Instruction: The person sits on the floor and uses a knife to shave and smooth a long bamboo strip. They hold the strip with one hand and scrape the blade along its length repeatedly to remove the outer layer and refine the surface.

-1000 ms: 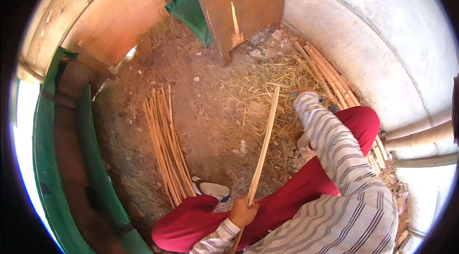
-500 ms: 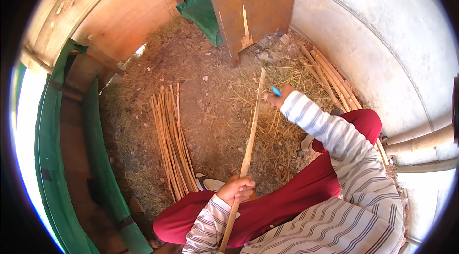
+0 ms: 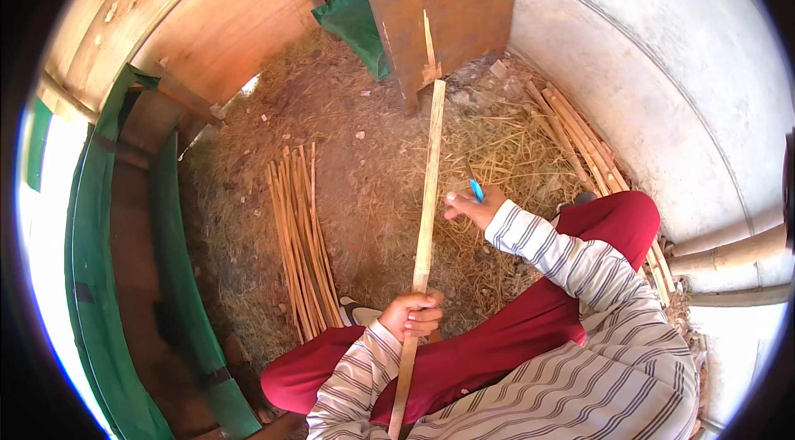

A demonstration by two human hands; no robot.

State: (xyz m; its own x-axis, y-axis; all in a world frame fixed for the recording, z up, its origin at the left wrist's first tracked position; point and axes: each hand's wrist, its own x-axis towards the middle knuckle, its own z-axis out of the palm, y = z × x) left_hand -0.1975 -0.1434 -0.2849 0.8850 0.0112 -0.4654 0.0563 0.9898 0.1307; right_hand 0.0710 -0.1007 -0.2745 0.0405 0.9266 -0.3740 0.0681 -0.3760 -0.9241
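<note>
A long, pale bamboo strip (image 3: pixel 430 191) stands tilted in front of me, its far end up near the brown cabinet. My left hand (image 3: pixel 411 315) is wrapped round it toward its lower end, which runs down against my lap. To the right of the strip, apart from it, my right hand (image 3: pixel 478 206) is closed on a blue-handled knife (image 3: pixel 476 189). A thin dark blade seems to point away from me above the fingers, though it is small and hard to make out.
A bundle of split bamboo strips (image 3: pixel 299 241) lies left of my legs. More strips (image 3: pixel 584 133) lie along the right wall. Straw and shavings (image 3: pixel 513 150) cover the ground. Ahead stands a brown wooden cabinet (image 3: pixel 455 9); a green-edged shelf (image 3: pixel 178 258) runs along the left.
The bamboo strip has slid farther forward, its far end now higher and nearer the cabinet. My right hand has come back toward me, turning so more of the blue handle shows.
</note>
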